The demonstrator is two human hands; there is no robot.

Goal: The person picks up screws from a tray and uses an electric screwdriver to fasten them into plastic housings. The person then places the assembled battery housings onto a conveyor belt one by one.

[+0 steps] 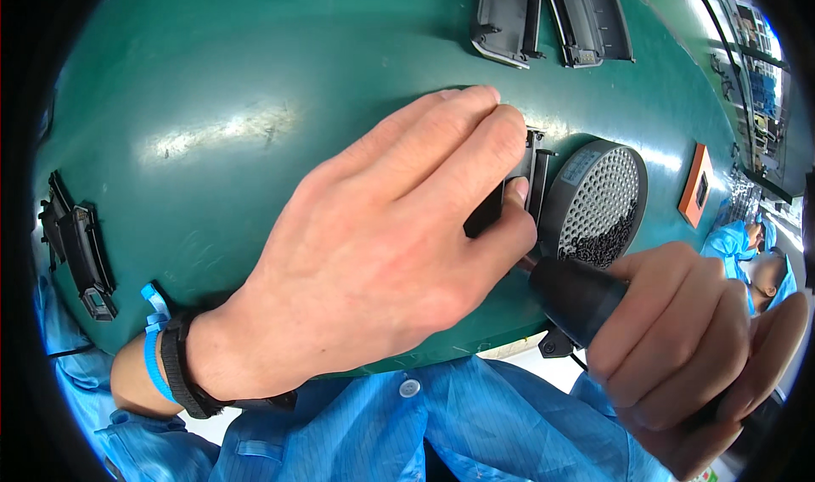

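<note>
My left hand [382, 236], with a black watch band and a blue wrist strap, presses down over a black plastic part [537, 172] on the green table. Its fingers are bent round the part and cover most of it. A black screwdriver [577, 299] is gripped in my right hand [679, 338], at the lower right. The tool slants up and left, its shaft reaching the left thumb; its tip is hidden. Just right of the part stands a round grey tray [560, 202] with a perforated plate, tilted, and small black screws [604, 240] are heaped along its lower side.
Black plastic housings [508, 19] lie at the far edge of the green table [340, 49]. More black parts [81, 248] lie at the left. An orange block [694, 185] sits at the right. Beyond it are people in blue [743, 257].
</note>
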